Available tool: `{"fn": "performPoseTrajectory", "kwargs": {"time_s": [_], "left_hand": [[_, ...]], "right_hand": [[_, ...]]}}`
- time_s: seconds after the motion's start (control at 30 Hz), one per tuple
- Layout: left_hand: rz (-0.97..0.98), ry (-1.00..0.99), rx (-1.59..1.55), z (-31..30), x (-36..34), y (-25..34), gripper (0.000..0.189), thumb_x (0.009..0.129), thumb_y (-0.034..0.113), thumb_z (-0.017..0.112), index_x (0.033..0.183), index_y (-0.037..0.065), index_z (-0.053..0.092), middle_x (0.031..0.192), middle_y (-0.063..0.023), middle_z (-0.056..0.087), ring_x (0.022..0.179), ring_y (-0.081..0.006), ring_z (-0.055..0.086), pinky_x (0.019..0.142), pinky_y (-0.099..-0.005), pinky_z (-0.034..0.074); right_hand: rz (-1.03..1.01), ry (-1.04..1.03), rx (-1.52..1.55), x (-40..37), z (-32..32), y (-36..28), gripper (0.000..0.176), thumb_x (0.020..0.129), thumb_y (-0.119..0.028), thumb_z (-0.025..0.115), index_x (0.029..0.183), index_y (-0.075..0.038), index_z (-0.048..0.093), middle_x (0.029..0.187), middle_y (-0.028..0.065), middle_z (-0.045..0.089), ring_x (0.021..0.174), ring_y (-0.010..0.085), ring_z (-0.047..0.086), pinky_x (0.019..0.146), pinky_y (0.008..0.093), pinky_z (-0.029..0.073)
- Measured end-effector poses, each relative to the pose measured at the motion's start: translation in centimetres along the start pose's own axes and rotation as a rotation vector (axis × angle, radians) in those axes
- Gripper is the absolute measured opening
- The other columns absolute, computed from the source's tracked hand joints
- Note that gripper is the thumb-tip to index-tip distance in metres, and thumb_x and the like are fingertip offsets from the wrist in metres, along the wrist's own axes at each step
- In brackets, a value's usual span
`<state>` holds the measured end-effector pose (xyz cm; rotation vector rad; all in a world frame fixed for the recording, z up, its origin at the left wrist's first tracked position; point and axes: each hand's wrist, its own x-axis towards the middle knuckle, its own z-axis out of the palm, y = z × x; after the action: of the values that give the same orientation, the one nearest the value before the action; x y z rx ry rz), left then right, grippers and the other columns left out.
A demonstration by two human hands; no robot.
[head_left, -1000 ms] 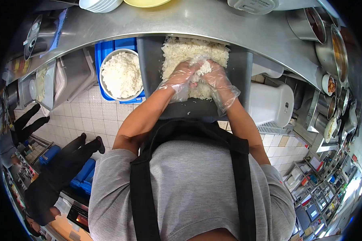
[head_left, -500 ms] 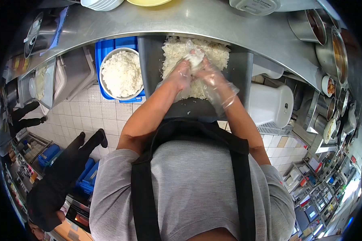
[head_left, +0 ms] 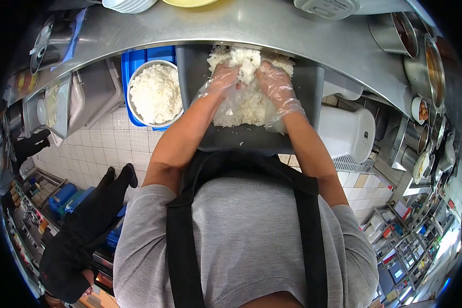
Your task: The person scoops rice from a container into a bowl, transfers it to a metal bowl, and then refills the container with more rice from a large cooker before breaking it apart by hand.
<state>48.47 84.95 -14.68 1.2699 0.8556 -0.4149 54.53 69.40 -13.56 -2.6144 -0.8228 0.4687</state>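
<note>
Cooked white rice [head_left: 251, 110] lies spread in a deep grey tub [head_left: 200, 136] in front of me. Clear plastic gloves cover both hands. My left hand [head_left: 224, 79] curls around the left side of a raised clump of rice [head_left: 246, 62]. From the other side, my right hand [head_left: 275, 84] presses on the same clump, its fingers bent and partly hidden by the rice. Left of the tub, a round metal pot [head_left: 134, 110] heaped with rice rests on a blue crate [head_left: 129, 66].
A steel counter [head_left: 231, 28] overhangs the tub's far edge. White bowls [head_left: 130, 4] and a yellow bowl [head_left: 190, 2] stand on it. Metal pots [head_left: 392, 33] are at the right, above a white bin [head_left: 346, 133]. A person in black [head_left: 82, 231] bends at the lower left.
My hands have moved apart, left hand leftward and right hand rightward, with the rice clump now showing between them at the tub's far side. The person in black has shifted slightly.
</note>
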Motion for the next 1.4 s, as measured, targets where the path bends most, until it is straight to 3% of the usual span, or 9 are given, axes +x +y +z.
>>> {"fn": "performPoseTrajectory", "kwargs": {"time_s": [0.13,0.27,0.4,0.5,0.57,0.63,0.73,0.93,1.4], "left_hand": [[0.089,0.373,0.274,-0.1,2.0,0.8,0.056,0.085,0.038,0.06,0.125,0.001,0.05,0.121,-0.0191,0.055,0.103,-0.0257,0.057,0.073,-0.0364,0.052],[0.161,-0.139,-0.168,-1.5,-0.4,2.0,0.068,0.089,0.051,0.048,0.139,0.007,0.035,0.14,-0.0153,0.037,0.121,-0.0291,0.043,0.095,-0.0454,0.041],[0.0,-0.022,-0.129,0.3,-6.2,2.1,0.068,0.088,0.05,0.051,0.139,0.009,0.034,0.139,-0.0146,0.038,0.122,-0.0316,0.042,0.095,-0.0423,0.041],[-0.235,-0.248,-0.239,-0.3,-6.8,-4.7,0.072,0.087,0.05,0.053,0.141,0.008,0.031,0.139,-0.0149,0.038,0.123,-0.0325,0.041,0.1,-0.0445,0.035],[-0.352,-0.211,-0.206,-0.3,-5.3,-9.8,0.073,0.088,0.051,0.052,0.141,0.007,0.029,0.14,-0.014,0.037,0.124,-0.0304,0.041,0.101,-0.0449,0.033],[-0.382,-0.218,-0.182,-0.1,-4.4,-12.0,0.074,0.088,0.053,0.051,0.141,0.007,0.029,0.141,-0.013,0.036,0.124,-0.0283,0.04,0.102,-0.0446,0.031],[-0.342,-0.222,-0.183,-0.1,-2.0,-14.5,0.074,0.088,0.055,0.049,0.142,0.009,0.029,0.143,-0.0113,0.035,0.126,-0.0261,0.039,0.102,-0.0441,0.031],[-0.4,-0.154,-0.385,1.3,-0.8,-14.4,0.078,0.085,0.062,0.048,0.143,0.015,0.028,0.144,-0.0089,0.034,0.127,-0.0266,0.038,0.102,-0.0496,0.031],[-0.271,-0.308,-0.24,3.3,-2.9,-7.8,0.043,0.087,0.03,0.061,0.123,0.006,0.054,0.118,-0.0088,0.057,0.102,-0.0195,0.057,0.084,-0.0352,0.048]], "right_hand": [[0.062,0.0,0.132,1.6,0.3,2.2,0.035,0.09,-0.038,0.047,0.091,-0.006,0.061,0.091,0.0162,0.063,0.088,0.0358,0.058,0.078,0.0427,0.045],[0.049,-0.129,0.065,0.0,1.8,6.5,0.049,0.088,-0.039,0.049,0.129,-0.012,0.044,0.127,0.0196,0.048,0.119,0.0366,0.044,0.1,0.0392,0.035],[0.333,-0.432,-0.024,-5.8,0.6,7.1,0.075,0.087,-0.038,0.051,0.146,-0.013,0.014,0.148,0.0208,0.022,0.137,0.0361,0.021,0.114,0.0378,0.016],[0.527,-0.52,0.141,-9.6,-0.2,5.7,0.065,0.087,-0.036,0.053,0.14,-0.006,0.03,0.142,0.023,0.034,0.134,0.0358,0.028,0.113,0.0374,0.019],[-0.256,-0.242,0.214,-12.6,6.4,13.6,0.06,0.085,-0.036,0.057,0.133,-0.004,0.041,0.132,0.022,0.045,0.128,0.0348,0.038,0.109,0.037,0.026],[-0.184,-0.155,0.47,-12.2,8.0,14.7,0.056,0.083,-0.038,0.06,0.126,-0.003,0.049,0.121,0.0194,0.054,0.119,0.0324,0.047,0.103,0.0373,0.033],[0.808,-0.271,0.998,-9.0,10.3,11.5,0.053,0.08,-0.04,0.064,0.12,-0.005,0.055,0.113,0.0136,0.059,0.109,0.0267,0.053,0.095,0.0385,0.04],[1.055,-0.437,1.569,-6.6,11.0,7.6,0.064,0.075,-0.04,0.073,0.123,-0.006,0.05,0.113,0.0155,0.059,0.1,0.0285,0.059,0.082,0.0419,0.049],[0.505,-0.126,1.607,-7.5,6.0,2.4,0.063,0.071,-0.011,0.076,0.121,-0.001,0.041,0.091,0.0119,0.064,0.084,0.0173,0.062,0.066,0.0274,0.05]]}}
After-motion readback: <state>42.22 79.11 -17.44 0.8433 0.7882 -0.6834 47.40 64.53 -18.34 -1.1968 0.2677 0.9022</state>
